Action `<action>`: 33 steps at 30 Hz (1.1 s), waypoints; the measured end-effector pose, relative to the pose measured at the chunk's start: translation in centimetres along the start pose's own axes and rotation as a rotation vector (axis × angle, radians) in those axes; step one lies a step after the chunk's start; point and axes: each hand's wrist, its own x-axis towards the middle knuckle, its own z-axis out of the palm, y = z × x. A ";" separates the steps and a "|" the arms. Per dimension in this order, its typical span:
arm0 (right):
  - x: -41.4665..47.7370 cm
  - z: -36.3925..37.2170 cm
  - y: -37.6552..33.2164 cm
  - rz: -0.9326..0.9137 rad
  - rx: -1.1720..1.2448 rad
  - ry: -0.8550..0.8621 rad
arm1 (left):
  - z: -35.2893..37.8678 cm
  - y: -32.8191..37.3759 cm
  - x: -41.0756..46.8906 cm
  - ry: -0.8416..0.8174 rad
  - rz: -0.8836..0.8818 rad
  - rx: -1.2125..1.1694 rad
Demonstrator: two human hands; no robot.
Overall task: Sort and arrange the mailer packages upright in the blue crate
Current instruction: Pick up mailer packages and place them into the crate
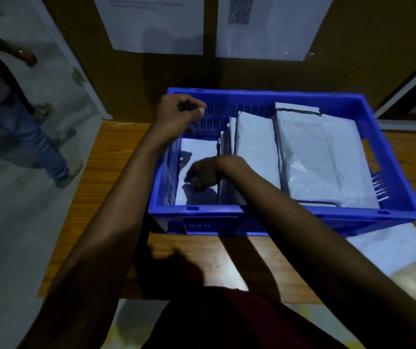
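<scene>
1. Reaching down into the left end of the crate (353, 214), the right hand (203, 176) rests curled fingers on a flat mailer (199, 149); blur hides whether it grips.
2. The left hand (176, 114) hovers over the crate's far left corner, fingers curled in, holding nothing.
3. Other mailers (307, 157) lean on edge across the crate's middle and right.
4. A spare mailer (388, 248) lies on the table (116, 172), near right of the crate.

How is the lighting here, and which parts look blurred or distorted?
Head view: dim overall; dark arm shadows cross the brown wooden table; the right hand inside the blue plastic crate is motion-blurred; the white plastic mailer packages shine faintly; the wide lens curves its rim.
</scene>
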 end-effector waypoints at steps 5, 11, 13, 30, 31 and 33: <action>-8.6 -1.4 3.8 -0.136 0.471 0.434 | 0.2 0.1 -0.4 0.007 -0.044 -0.102; -12.6 0.7 9.6 -0.111 0.931 0.808 | 5.4 1.4 -3.0 0.073 -0.081 0.269; -12.8 1.3 10.2 -0.095 1.032 0.927 | 7.5 1.8 -3.9 -0.019 -0.142 0.301; -12.2 3.7 11.3 -0.064 1.087 1.213 | 7.2 3.7 -4.0 -0.063 -0.276 0.094; -12.2 3.6 11.2 -0.058 1.085 1.236 | 6.5 3.9 -3.8 -0.057 -0.248 0.100; -12.4 3.4 10.9 -0.047 1.091 1.256 | 4.8 4.4 -3.5 -0.074 -0.176 0.134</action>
